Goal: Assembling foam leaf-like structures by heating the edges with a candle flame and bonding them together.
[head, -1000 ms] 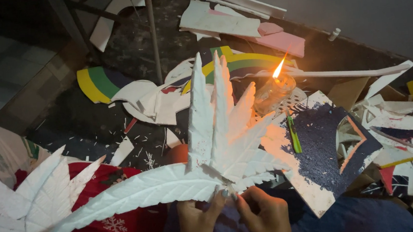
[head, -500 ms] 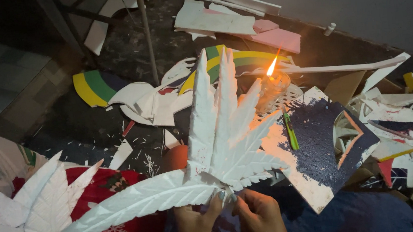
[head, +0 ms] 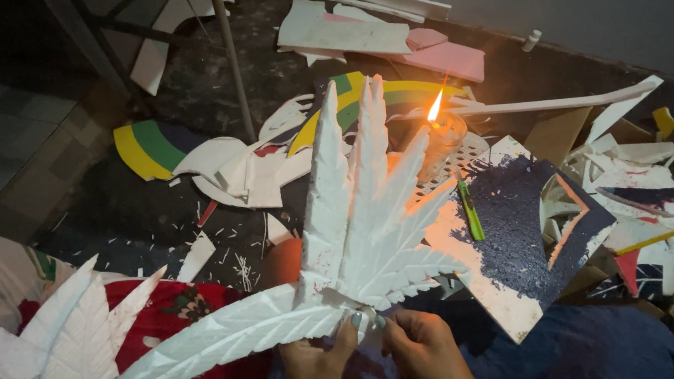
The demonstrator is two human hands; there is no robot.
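Note:
A large white foam leaf (head: 357, 236) with several long serrated lobes fans up from the bottom middle of the head view. My left hand (head: 319, 363) and my right hand (head: 421, 347) both pinch its base where the lobes meet. One long lobe stretches left over a red patterned cloth (head: 178, 306). Behind the leaf a lit candle (head: 438, 129) burns with an orange flame.
A second white foam leaf (head: 53, 348) lies at the lower left. A board with dark blue glitter (head: 516, 223) and a green lighter (head: 469, 207) sit right of the leaf. Foam scraps, striped arcs (head: 149, 144) and pink sheets (head: 438, 53) litter the dark floor. A metal leg (head: 232, 53) stands behind.
The leaf and both hands have shifted slightly in the frame as the view moved; the grip at the leaf's base is the same.

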